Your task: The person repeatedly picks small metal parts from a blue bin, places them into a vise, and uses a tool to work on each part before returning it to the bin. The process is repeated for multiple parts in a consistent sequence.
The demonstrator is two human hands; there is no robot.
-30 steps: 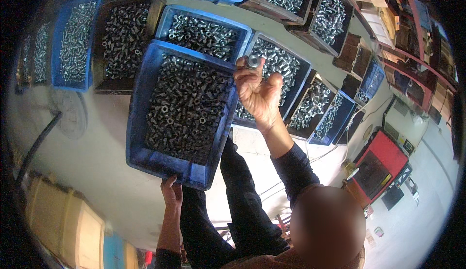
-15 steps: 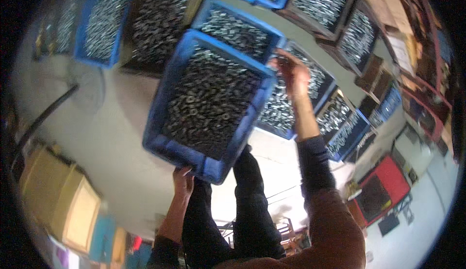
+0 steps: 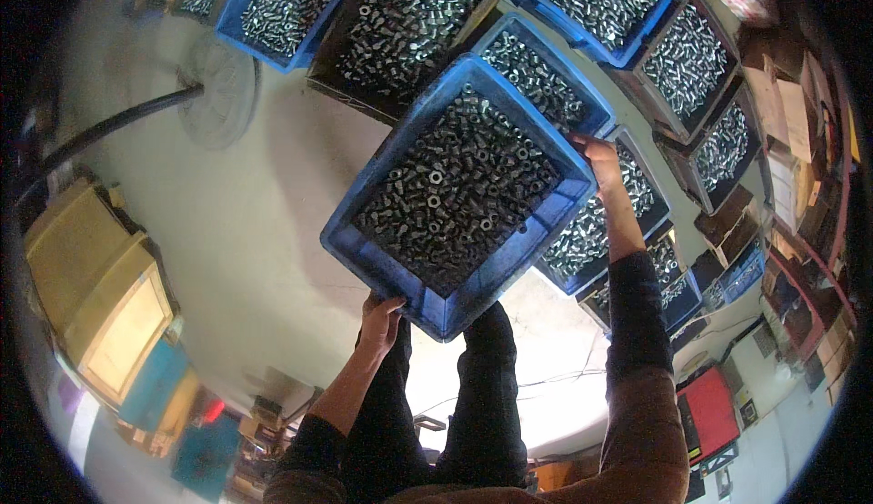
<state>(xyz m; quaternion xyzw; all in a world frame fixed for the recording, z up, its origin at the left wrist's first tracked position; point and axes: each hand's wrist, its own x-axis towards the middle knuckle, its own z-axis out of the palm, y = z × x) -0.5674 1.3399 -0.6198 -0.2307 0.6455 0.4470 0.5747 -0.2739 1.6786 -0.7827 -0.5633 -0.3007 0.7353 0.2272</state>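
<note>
A blue plastic bin is held tilted in front of my legs, loaded with small dark metal fasteners, hex-headed with holes or rings at their ends. My left hand grips its near left edge, with the thumb over the rim and the other fingers underneath mostly hidden. On the right side my right hand is closed on the bin's rim near the far corner. The far end of the held bin overlaps another blue bin of similar parts behind it; I cannot tell whether they touch.
More bins of metal parts stand around: a dark crate, a blue bin left of it, and several on the right. A black hose reaches in at left above a round base. Yellowish cabinets stand at lower left.
The view has turned, so the bins appear shifted right and the hose has come further in. My right hand has closed on the rim; the left still grips the near edge.
</note>
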